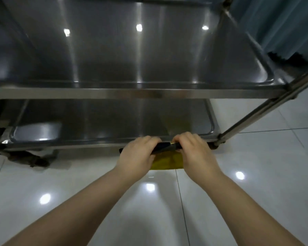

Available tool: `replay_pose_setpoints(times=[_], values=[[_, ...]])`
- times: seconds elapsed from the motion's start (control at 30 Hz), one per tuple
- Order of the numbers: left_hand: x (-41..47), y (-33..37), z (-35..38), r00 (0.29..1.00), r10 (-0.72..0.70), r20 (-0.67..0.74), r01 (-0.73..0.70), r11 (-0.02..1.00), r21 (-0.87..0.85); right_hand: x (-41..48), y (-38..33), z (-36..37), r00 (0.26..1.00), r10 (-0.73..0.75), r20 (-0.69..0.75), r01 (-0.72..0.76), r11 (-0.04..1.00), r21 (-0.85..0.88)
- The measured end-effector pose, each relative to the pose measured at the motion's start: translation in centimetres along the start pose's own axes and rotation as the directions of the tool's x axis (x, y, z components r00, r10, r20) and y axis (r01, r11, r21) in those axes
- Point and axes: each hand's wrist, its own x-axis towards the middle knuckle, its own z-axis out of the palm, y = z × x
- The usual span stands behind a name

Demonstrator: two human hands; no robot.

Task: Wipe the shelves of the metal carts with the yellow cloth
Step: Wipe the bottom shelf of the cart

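The cloth [167, 162] is gripped in the curled left hand [138, 155] and right hand [196, 153], hanging just below the grip at the front rim of the bottom shelf [105, 119], whose wiping seems not yet begun; the upper shelf [132, 50] cannot be judged.

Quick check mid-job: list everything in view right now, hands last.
metal cart: one, silver, fills the upper frame.
middle shelf: one, steel grey, upper half.
bottom shelf: one, steel grey, beneath it.
yellow cloth: one, yellow, dark along its top, at the bottom shelf's front edge.
caster: one, dark, under the cart's left corner.
curtain: one, blue-grey, top right.
floor: white glossy tiles.
left hand: grips the cloth's top.
right hand: grips the cloth's top.
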Motion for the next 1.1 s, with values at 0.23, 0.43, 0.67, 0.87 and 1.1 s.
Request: replay_pose_setpoints(times=[0.23,0.43,0.67,0.87,1.1], values=[[11.4,-5.5,6.5,0.986,-0.146,-0.075,0.127,0.968,-0.217,10.0,8.4,6.8,0.975,0.175,-0.136,-0.148,0.971,0.189],[15.6,-13.7,10.9,0.942,-0.315,-0.112,0.329,0.934,0.136,14.9,9.8,15.5,0.935,0.306,0.178,-0.27,0.941,-0.203],[16.1,-15.8,12.8,0.939,-0.305,-0.16,0.34,0.895,0.29,17.3,11.2,17.4,0.929,0.34,0.144,-0.289,0.912,-0.291],[15.8,-15.9,13.0,0.937,-0.297,-0.182,0.34,0.893,0.294,27.0,12.8,16.7,0.886,0.463,0.012,-0.437,0.844,-0.311],[15.6,-15.4,12.9,0.936,-0.306,-0.175,0.347,0.886,0.308,26.6,12.7,16.7,0.963,0.237,0.124,-0.201,0.946,-0.254]])
